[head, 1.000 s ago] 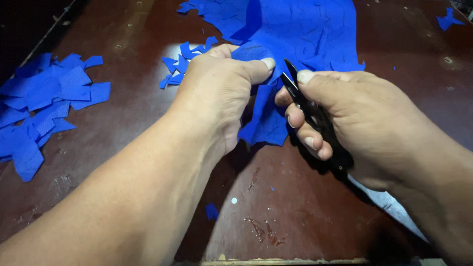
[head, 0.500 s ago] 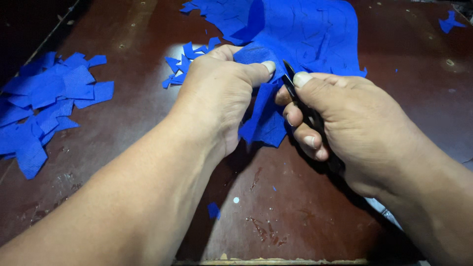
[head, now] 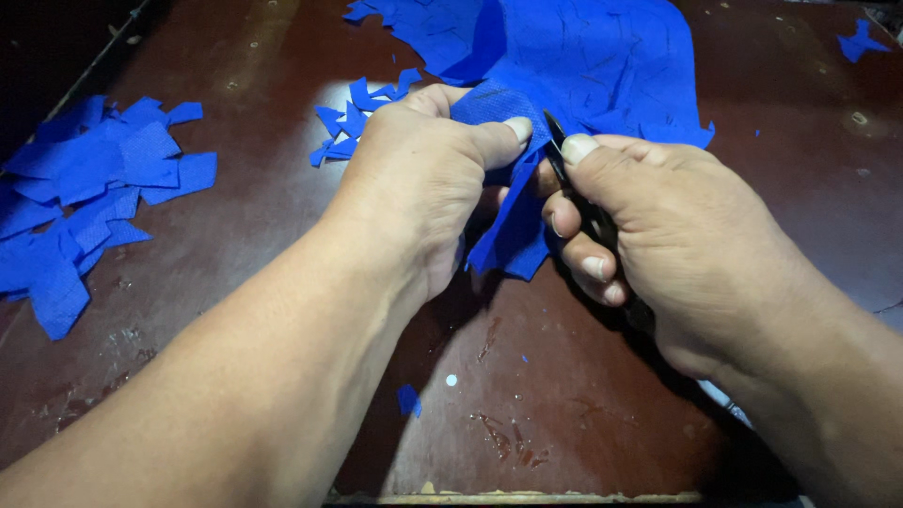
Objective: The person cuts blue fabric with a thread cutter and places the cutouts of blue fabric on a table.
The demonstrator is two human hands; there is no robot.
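Note:
My left hand (head: 423,183) pinches the near edge of a large blue fabric sheet (head: 583,66), thumb on top of a folded strip that hangs down between both hands. My right hand (head: 677,235) grips a black cutting tool (head: 564,165), most of it hidden in the fist; its dark tip pokes up beside my thumb and touches the fabric edge. The blue sheet spreads away across the dark brown table (head: 564,395).
A pile of cut blue fabric pieces (head: 89,202) lies at the left. Smaller blue scraps (head: 362,118) sit behind my left hand, one scrap (head: 861,42) at the far right, and a tiny bit (head: 408,400) near the table's front edge.
Both hands have shifted slightly away from me along the fabric edge, and my right hand has closed in against the left. The grip on fabric and tool is unchanged.

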